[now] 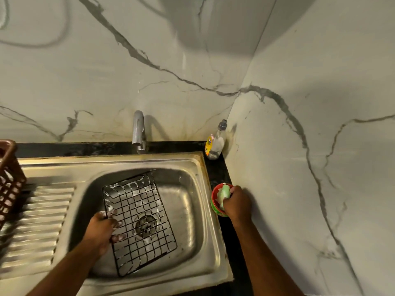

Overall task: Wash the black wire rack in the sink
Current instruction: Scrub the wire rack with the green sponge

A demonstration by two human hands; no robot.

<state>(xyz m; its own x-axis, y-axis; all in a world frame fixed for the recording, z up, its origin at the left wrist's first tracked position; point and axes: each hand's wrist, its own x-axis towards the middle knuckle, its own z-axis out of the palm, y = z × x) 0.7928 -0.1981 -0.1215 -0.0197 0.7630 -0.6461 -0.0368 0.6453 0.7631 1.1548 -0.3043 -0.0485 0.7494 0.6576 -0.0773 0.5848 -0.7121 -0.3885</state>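
Fingers of left hand [102,228] curl round the near-left edge of the black wire rack [139,221], grip clenched on the wires, fingertips showing thru the grid w/ soap on them. Rack lies tilted in the basin of the steel sink [198,210], far end up against the back wall of the basin, suds clinging to its upper wires; drain visible thru the mesh. Right hand [236,202], over at the sink's right rim, pinches a pale green sponge [223,195] and presses it into a small red-and-green bowl [214,199] on the dark table; bowl's contents hidden by sponge & hand. Behind, chrome tap [138,131] stands at the back edge, spout pointing toward the basin. Dish-soap bottle [215,142] sits in the corner by the marble wall, label too small to read. Brown basket [8,178] at far left, on the ribbed drainboard, cut off by frame edge & blurred. Both forearms run out of the bottom of the frame.
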